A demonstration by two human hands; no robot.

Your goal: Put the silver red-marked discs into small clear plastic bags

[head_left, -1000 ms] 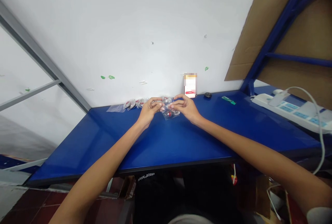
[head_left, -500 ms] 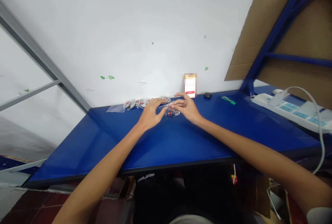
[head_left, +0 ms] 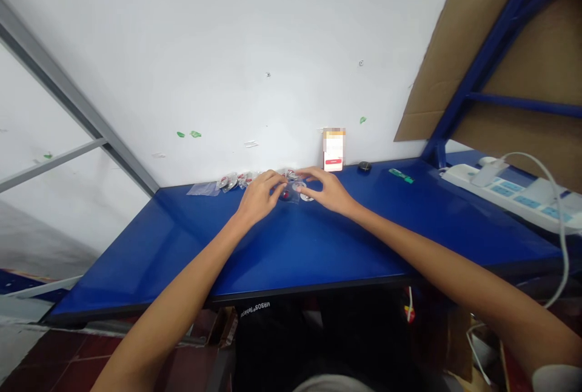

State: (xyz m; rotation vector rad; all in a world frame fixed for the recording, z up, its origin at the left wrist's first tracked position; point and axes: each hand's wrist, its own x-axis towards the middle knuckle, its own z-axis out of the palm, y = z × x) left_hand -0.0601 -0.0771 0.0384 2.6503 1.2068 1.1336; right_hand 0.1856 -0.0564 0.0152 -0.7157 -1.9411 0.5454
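My left hand pinches a small clear plastic bag between thumb and fingers, just above the blue table. Something dark and red shows in or through the bag; I cannot tell which. To its right, my right hand is open, with thumb and fingers apart. Its thumb tip is close to a small white disc-like piece, and whether they touch is unclear. Behind the hands lies a bagged round silver item. Several similar bagged items with red marks sit along the wall to the left.
Flat clear bags lie at the far left of the blue table. A phone leans on the wall. Near it are a black round object and a green item. A white power strip with cables stands right.
My hands have moved apart, the left one slightly leftward with the clear bag. The right fingers have spread, and the white disc-like piece now shows between the hands.
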